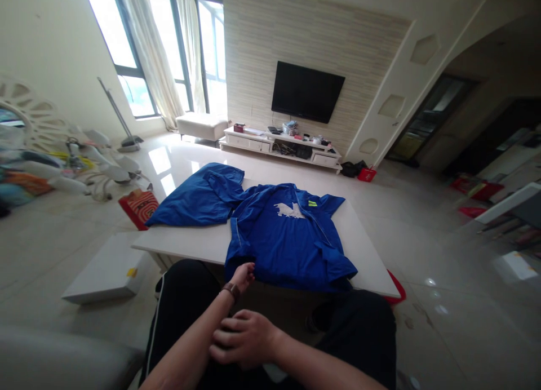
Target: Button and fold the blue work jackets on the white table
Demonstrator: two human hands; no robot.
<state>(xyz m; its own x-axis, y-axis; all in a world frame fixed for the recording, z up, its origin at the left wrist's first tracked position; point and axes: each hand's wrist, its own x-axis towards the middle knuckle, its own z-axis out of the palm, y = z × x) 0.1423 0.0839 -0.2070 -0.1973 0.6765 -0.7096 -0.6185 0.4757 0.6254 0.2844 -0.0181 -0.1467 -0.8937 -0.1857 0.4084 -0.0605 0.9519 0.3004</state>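
Note:
A blue jacket [291,243] lies spread on the white table [186,240], its front edge hanging over the near side. It has a pale print on the back panel and a small yellow-green mark. Beside it on the left lies another blue garment [194,198]. My left hand [243,277], with a watch on the wrist, is at the jacket's lower left corner, fingers curled; whether they grip cloth is too small to tell. Across my left forearm rests my right hand [243,339], its fingers bent and apart, with nothing in them.
A red patterned bag [140,207] stands at the table's left, with a white box [105,269] on the floor nearer me. A red stool edge [397,288] shows under the right corner. Beyond are a TV cabinet [249,141] and an ottoman [202,126].

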